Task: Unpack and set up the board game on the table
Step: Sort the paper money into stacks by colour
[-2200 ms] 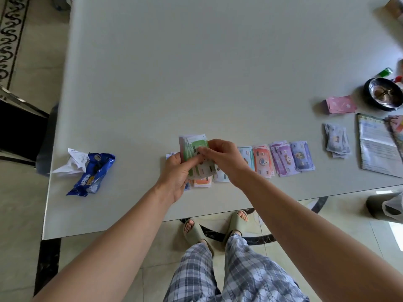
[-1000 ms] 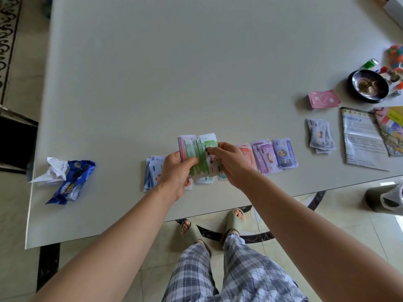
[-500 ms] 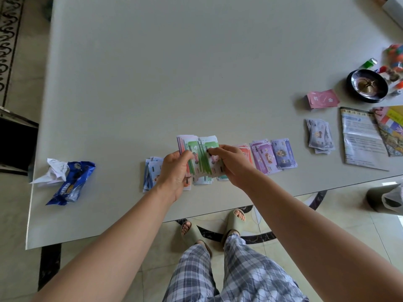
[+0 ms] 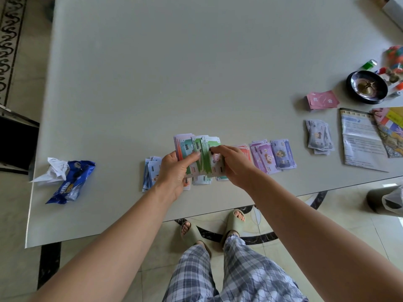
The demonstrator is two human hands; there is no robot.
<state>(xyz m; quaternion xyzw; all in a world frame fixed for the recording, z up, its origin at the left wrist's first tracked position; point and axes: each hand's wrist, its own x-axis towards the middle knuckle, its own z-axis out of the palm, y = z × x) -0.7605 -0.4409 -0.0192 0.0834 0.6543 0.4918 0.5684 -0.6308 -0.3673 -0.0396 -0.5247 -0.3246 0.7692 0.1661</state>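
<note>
Moved since a second ago: your hands hold over the same spot, but more green notes now fan out toward your right.
Wad of notes (image 4: 187, 147): held just above the desk (image 4: 174, 73), near its front edge.
Left hand (image 4: 174, 168): fingers grasping the wad, thumb across its face.
Right hand (image 4: 231, 164): fingers pinching the green notes at the wad's right side.
Sorted piles: blue pile (image 4: 150, 171) just left of the wad; purple piles (image 4: 272, 155) right of it; others lie under your hands.
Farther right of the wad: grey pile (image 4: 319, 136), pink cards (image 4: 322, 100), rule sheet (image 4: 359, 144), folded board (image 4: 390, 131), black spinner dish (image 4: 367, 87).
Far left of the wad: crumpled wrapper (image 4: 69, 182).
Progress: money partly sorted by colour; you likely still have the wad to finish and the board to unfold.
</note>
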